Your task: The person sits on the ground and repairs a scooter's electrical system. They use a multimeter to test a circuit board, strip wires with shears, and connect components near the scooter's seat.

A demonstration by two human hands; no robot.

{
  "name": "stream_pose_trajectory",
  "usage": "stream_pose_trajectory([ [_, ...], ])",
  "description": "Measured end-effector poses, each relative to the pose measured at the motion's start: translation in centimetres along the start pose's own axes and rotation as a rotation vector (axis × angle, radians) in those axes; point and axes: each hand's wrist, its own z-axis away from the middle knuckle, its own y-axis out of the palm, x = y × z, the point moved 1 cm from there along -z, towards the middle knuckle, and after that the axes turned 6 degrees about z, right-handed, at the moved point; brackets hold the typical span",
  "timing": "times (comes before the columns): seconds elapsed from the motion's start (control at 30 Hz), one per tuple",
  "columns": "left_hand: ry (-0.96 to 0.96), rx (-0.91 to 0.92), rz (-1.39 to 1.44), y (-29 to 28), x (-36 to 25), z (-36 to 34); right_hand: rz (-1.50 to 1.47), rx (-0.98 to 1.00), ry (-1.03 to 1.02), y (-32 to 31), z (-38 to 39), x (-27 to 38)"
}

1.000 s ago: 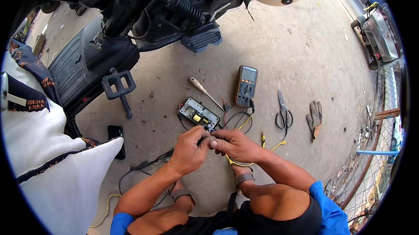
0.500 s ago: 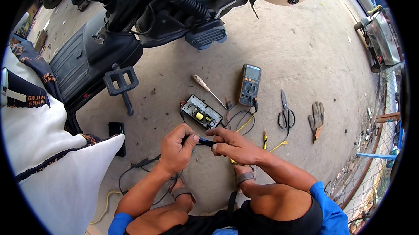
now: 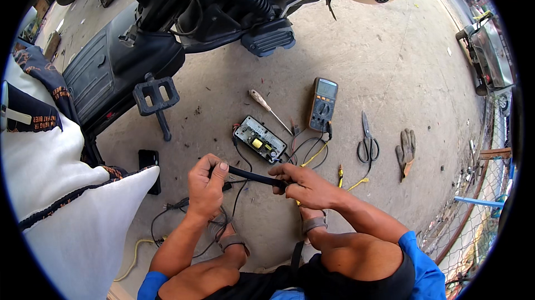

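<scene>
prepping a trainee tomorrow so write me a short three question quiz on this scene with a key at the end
1. Choose one: what does the left hand hold together with the right hand?
A) a long, thin black strip
B) a silver metal chain
C) a red plastic bottle

2. True or false: in the picture, the black-handled metal scissors lie between the rectangular orange-and-black multimeter and the grey glove with an orange-tan cuff.

3. Fill in the colour: the bright block-shaped component on the rectangular, black-rimmed circuit board is ____.

Key: 1 A; 2 true; 3 yellow.
</scene>
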Motion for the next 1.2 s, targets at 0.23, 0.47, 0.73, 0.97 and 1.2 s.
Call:
stream_pose_trajectory([
  [0.23,0.050,-0.018,0.008,-0.3,0.0,0.0,0.035,-0.039,-0.035,0.7,-0.3,-0.6],
  [0.47,0.004,-0.062,0.124,-1.4,0.2,-0.5,0.168,0.033,-0.029,-0.7,-0.4,-2.0],
  [0.73,0.019,-0.081,0.175,-1.5,0.0,-0.7,0.233,-0.121,-0.032,-1.1,-0.6,-1.3],
  [0.97,-0.004,-0.108,0.207,-1.8,0.1,-0.8,0.087,-0.086,-0.014,-1.9,-0.6,-1.5],
  [1.2,-0.080,-0.164,0.329,-1.6,0.6,-0.8,0.023,-0.085,0.035,-2.6,-0.6,-0.8],
])
